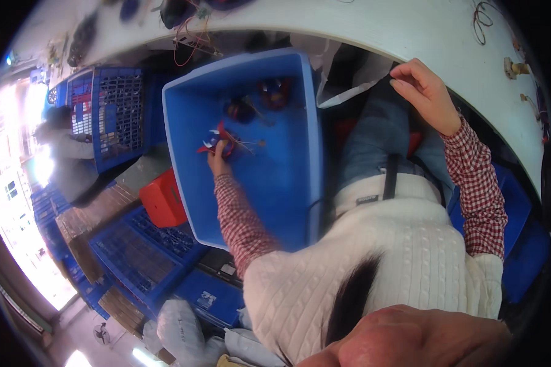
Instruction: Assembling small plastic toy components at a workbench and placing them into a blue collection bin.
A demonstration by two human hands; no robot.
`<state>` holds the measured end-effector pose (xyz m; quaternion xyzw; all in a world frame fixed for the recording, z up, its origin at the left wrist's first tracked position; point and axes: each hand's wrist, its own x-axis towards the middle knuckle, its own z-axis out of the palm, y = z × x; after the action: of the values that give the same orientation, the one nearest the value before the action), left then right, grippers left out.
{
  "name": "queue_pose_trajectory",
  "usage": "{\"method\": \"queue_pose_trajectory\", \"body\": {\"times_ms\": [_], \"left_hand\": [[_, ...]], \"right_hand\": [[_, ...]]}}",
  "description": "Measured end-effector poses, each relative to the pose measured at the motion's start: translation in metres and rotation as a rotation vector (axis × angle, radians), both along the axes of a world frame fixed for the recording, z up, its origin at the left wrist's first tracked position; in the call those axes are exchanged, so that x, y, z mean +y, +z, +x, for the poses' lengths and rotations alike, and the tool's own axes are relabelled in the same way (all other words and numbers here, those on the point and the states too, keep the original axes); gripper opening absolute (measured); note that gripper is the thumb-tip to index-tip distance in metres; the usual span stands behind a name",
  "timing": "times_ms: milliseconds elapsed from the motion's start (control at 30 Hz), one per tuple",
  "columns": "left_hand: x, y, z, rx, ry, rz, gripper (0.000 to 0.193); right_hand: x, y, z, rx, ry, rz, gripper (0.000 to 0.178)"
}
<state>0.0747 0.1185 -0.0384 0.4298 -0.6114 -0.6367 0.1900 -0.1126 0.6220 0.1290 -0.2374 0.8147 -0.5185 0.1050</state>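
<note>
Nearest the camera is part of the wearer's head (404,345), with a dark lock of hair (352,300) lying over a cream knitted vest (410,232). Checked sleeves cover both forearms.

The hands are well apart. The left hand (218,161) is inside a large blue bin (313,140), with its fingers closed on a red and blue item (221,143) bearing pointed red parts and pale curved marks. Thin leads extend to the right of this item. Whether it touches the bin floor cannot be told.

Two similar items lie farther back in the bin: a dark one with red (239,111) and, to its right, a red and dark one (274,94). Both are blurred in detail.

The right hand (427,93) is raised to the right of the bin, thumb and fingertips near one another at the edge of a white bag (348,95). Whether it grips the bag cannot be told.

A white table (404,21) curves along the far side and the right, carrying a coil of dark wire (480,24) at far right. To the left of the bin are a red container (163,199), blue crates (134,254) and, farther left, a co-worker (70,162).
</note>
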Motion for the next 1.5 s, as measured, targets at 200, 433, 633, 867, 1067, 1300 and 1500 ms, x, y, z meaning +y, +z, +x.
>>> {"method": "queue_pose_trajectory", "body": {"times_ms": [200,433,633,867,1067,1300,1500], "left_hand": [[-0.032,-0.079,-0.011,-0.099,0.002,0.016,0.045],[-0.048,-0.113,-0.053,0.050,-0.020,0.124,0.043],[-0.083,-0.125,-0.093,-0.095,-0.301,0.133,0.047],[-0.106,-0.142,-0.143,-0.418,-0.517,-0.256,0.076],[-0.056,-0.086,-0.134,-0.523,-0.456,-0.755,0.080],[0.017,-0.067,-0.074,-0.316,-0.089,-1.031,0.052],[0.170,0.120,-0.114,0.160,-0.152,-0.779,0.036]], "right_hand": [[0.006,-0.011,0.016,-0.184,-0.059,0.074,0.016],[-0.002,-0.010,0.039,-0.346,-0.102,0.199,0.015],[-0.006,-0.032,0.062,-0.357,-0.043,0.272,0.014],[-0.025,-0.036,0.072,-0.319,0.051,0.407,0.015],[-0.023,-0.040,0.072,-0.240,0.070,0.465,0.018],[-0.010,-0.039,0.066,0.000,0.091,0.365,0.018],[0.051,0.030,0.035,0.321,-0.260,0.048,0.018]]}}
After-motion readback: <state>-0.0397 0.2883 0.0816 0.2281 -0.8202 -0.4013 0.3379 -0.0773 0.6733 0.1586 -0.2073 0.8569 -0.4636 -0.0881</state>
